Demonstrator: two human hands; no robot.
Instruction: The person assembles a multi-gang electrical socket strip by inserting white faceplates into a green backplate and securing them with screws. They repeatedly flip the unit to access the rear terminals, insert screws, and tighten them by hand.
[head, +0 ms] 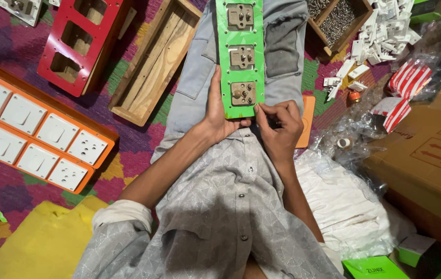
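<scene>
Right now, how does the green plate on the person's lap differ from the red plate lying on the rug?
The green plate has grey socket parts fitted in its three openings; the red plate's openings show no fittings. The green plate lies on the person's legs, steadied by the left hand and pinched at its lower corner by the right hand; the red plate lies untouched on a wooden box. Both are long, with three square cut-outs.

long green plastic switch plate (240,51) — top cut by frame edge | its near corner hidden under right hand (278,124) fingers | wooden tray of small metal screws (337,20) — cut off at top | thing pinched in fingertips too small to tell
</scene>
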